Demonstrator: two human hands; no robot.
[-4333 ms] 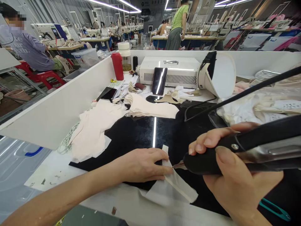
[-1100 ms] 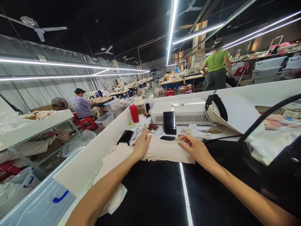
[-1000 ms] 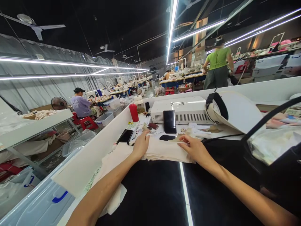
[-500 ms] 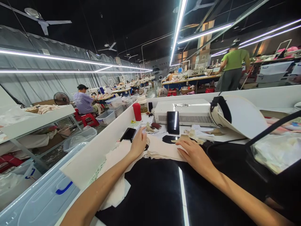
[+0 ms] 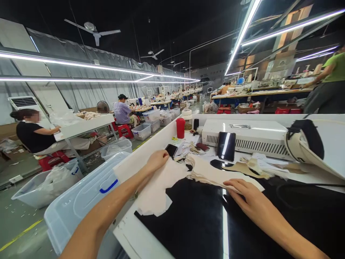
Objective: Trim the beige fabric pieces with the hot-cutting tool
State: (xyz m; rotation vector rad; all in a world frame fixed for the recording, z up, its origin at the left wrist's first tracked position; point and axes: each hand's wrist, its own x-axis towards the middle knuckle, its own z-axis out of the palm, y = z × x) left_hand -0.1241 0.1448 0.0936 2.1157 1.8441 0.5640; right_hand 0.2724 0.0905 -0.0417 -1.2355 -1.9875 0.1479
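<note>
My left hand (image 5: 158,160) is closed, its fingertips pinching the upper edge of a cream fabric piece (image 5: 155,196). That piece lies at the left of the black work surface (image 5: 194,223). Beside it is a stack of cream fabric pieces (image 5: 212,171) with uneven, layered edges. My right hand (image 5: 249,196) rests at the near right edge of the stack, fingers stretched out and thumb apart. A dark phone (image 5: 171,149) lies just beyond my left hand. A black-screened device (image 5: 226,146) leans against the white metal box (image 5: 250,135) behind the stack.
A red cup (image 5: 180,127) and a jar (image 5: 187,118) stand at the back left. Tan scraps (image 5: 244,168) lie behind the stack. White panels (image 5: 140,158) edge the table. A lidded blue-clear bin (image 5: 88,190) stands left. Co-workers sit at the left; another stands far right.
The view has swung left, bringing a seated co-worker into sight. My left hand has moved from the stack to the fabric piece at the left. My right hand remains by the stack.
</note>
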